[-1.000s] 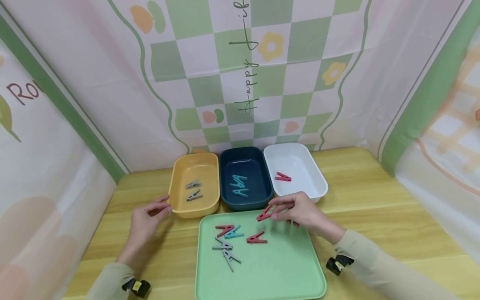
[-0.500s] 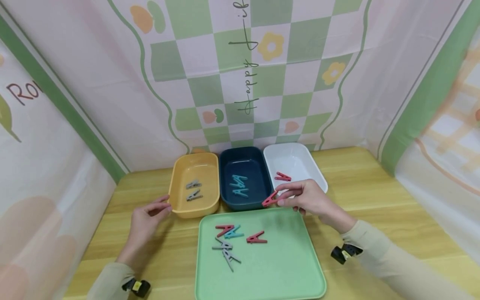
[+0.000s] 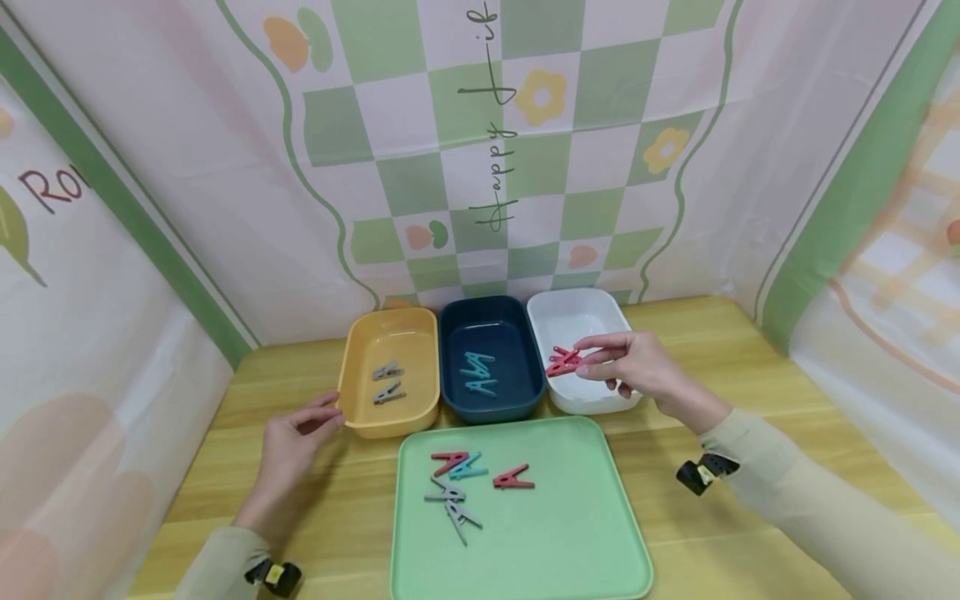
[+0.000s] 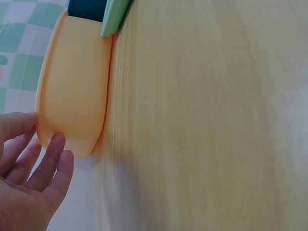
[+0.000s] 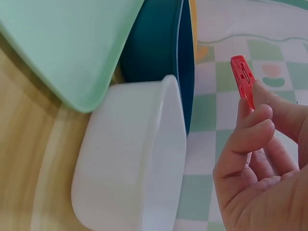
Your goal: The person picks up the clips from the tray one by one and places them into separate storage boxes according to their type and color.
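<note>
My right hand [image 3: 637,371] pinches a red clothespin [image 5: 243,79] between thumb and fingertips, over the white bin [image 3: 600,407]. Another red clothespin [image 3: 558,352] lies in that bin, partly covered by the held one in the head view. My left hand [image 3: 296,437] touches the front left corner of the yellow bin [image 3: 386,430] with extended fingers; in the left wrist view its fingertips [image 4: 57,139] are at the bin's rim and outer wall. Two grey clothespins [image 3: 388,392] lie inside the yellow bin. Teal clothespins [image 3: 480,387] lie in the dark blue bin [image 3: 491,412].
The bins stand side by side against a patterned cloth [image 3: 480,158]. Before them, a light green tray [image 3: 555,537] holds two red clothespins [image 3: 513,479], a teal clothespin [image 3: 471,468] and two grey clothespins [image 3: 459,517]. Everything stands on a wooden table [image 3: 742,383].
My right hand has moved up and to the right with the red clothespin, from above the tray's back edge to over the white bin. The left hand has stayed at the yellow bin.
</note>
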The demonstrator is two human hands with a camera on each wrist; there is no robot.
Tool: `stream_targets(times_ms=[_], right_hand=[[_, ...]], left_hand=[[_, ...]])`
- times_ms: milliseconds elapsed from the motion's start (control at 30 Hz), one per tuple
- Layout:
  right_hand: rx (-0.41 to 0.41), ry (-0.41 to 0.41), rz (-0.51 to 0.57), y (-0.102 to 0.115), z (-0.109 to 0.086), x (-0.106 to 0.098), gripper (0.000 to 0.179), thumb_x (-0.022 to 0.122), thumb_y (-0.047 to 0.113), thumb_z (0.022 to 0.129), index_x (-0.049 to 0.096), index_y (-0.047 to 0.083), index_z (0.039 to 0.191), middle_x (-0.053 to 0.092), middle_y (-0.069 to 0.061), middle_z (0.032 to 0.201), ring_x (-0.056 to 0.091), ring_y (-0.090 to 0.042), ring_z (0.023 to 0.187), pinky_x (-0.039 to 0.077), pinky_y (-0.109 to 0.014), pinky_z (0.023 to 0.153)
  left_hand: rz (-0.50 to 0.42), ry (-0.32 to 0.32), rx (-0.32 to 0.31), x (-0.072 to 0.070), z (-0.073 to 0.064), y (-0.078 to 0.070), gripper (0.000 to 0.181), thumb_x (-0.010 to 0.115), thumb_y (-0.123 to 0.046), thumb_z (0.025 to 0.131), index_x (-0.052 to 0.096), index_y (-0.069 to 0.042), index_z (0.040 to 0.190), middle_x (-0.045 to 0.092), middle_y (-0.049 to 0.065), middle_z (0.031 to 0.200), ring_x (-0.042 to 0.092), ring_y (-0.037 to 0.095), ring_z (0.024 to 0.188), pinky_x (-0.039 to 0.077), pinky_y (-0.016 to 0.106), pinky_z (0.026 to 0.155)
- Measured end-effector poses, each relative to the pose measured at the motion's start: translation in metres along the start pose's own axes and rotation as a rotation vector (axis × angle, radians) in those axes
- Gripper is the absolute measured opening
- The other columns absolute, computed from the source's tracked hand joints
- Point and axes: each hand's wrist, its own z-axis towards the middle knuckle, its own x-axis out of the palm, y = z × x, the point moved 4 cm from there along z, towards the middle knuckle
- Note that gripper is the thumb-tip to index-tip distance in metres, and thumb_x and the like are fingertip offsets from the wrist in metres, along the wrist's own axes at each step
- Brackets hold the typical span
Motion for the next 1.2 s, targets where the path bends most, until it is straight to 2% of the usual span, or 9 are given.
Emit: stream_targets(times_ms=[433,667,767,967,1100,1200], right_hand=[[0.042,-0.066,-0.071,-0.002,0.02,-0.018,0.05,0.083,0.017,0.094,0.066,-0.002,0.137,0.079,0.001,0.092,0.056,-0.012,0.06,0.042,-0.022,0.048],[0.093,-0.081,-0.104,-0.009,0.029,-0.023,0.05,0.083,0.017,0.094,0.066,-0.001,0.138,0.078,0.001,0.09,0.054,-0.012,0.059,0.043,-0.023,0.048],[0.115,-0.086,-0.124,-0.012,0.034,-0.026,0.05,0.082,0.017,0.094,0.066,0.0,0.138,0.076,0.0,0.088,0.053,-0.013,0.06,0.044,-0.024,0.048],[0.147,-0.082,-0.152,-0.017,0.04,-0.027,0.049,0.082,0.016,0.093,0.067,0.002,0.138,0.076,-0.006,0.09,0.053,-0.015,0.061,0.045,-0.026,0.049],[0.173,-0.075,-0.155,-0.021,0.042,-0.026,0.049,0.082,0.015,0.093,0.067,0.002,0.138,0.076,-0.012,0.093,0.054,-0.017,0.061,0.044,-0.026,0.049],[0.185,-0.07,-0.163,-0.025,0.044,-0.026,0.05,0.082,0.015,0.093,0.066,0.002,0.139,0.074,-0.009,0.086,0.053,-0.017,0.061,0.044,-0.026,0.049]], left_hand=[[0.002,0.009,-0.015,0.0,0.0,0.001,0.014,0.081,-0.004,0.094,0.079,0.006,0.104,0.071,0.015,0.131,0.068,0.001,0.107,0.057,0.016,0.084],[0.007,0.02,-0.028,-0.001,0.001,0.0,0.014,0.08,-0.003,0.094,0.078,0.006,0.105,0.07,0.015,0.133,0.067,0.025,0.121,0.056,0.015,0.087],[0.006,0.027,-0.035,-0.001,0.0,0.0,0.014,0.079,-0.003,0.095,0.078,0.005,0.106,0.069,0.016,0.134,0.065,0.031,0.124,0.056,0.015,0.087],[-0.001,0.025,-0.046,-0.001,0.0,0.001,0.015,0.08,-0.003,0.094,0.078,0.005,0.106,0.07,0.015,0.134,0.066,0.027,0.122,0.057,0.016,0.086],[0.002,0.027,-0.043,-0.001,0.001,0.002,0.015,0.08,-0.004,0.095,0.078,0.005,0.106,0.07,0.016,0.134,0.065,0.03,0.124,0.055,0.014,0.087],[0.005,0.029,-0.04,-0.001,0.001,0.002,0.015,0.08,-0.005,0.095,0.078,0.005,0.106,0.07,0.016,0.134,0.065,0.031,0.125,0.055,0.014,0.087]])
